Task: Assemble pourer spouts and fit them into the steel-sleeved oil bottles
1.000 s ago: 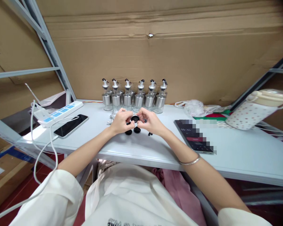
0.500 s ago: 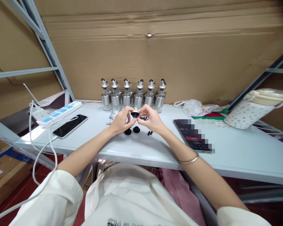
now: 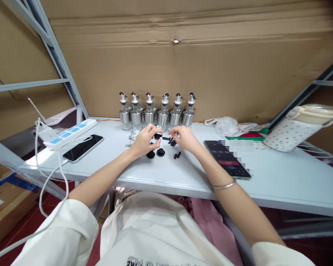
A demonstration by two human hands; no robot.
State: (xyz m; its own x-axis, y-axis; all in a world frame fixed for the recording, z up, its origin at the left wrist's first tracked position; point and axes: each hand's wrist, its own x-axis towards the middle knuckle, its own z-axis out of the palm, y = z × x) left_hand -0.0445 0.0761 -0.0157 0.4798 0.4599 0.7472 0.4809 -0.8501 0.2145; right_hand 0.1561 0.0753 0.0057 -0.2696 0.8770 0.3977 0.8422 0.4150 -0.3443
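My left hand (image 3: 144, 141) pinches a pourer stopper (image 3: 157, 136) with a black ribbed base and a pale top, just above the table. My right hand (image 3: 183, 137) has left the stopper and hovers over a small pile of black plastic pieces (image 3: 172, 142), fingers bent and apart; I see nothing held in them. Two more black stoppers, one left (image 3: 150, 155) and one right (image 3: 160, 152), lie below my left hand. Several tiny black plugs (image 3: 177, 155) lie to their right. Silvery pourer parts (image 3: 130, 139) are partly hidden behind my left hand.
Several glass-and-steel oil bottles (image 3: 163, 117) with pourers stand in rows along the cardboard wall. A phone (image 3: 83, 148) and power strip (image 3: 69, 133) lie left. Another phone (image 3: 227, 159), a plastic bag (image 3: 227, 126) and a spotted jug (image 3: 296, 129) are right.
My right hand has let go of the stopper and moved slightly right to the black pieces. My left hand keeps the stopper, now a little lower and tilted.
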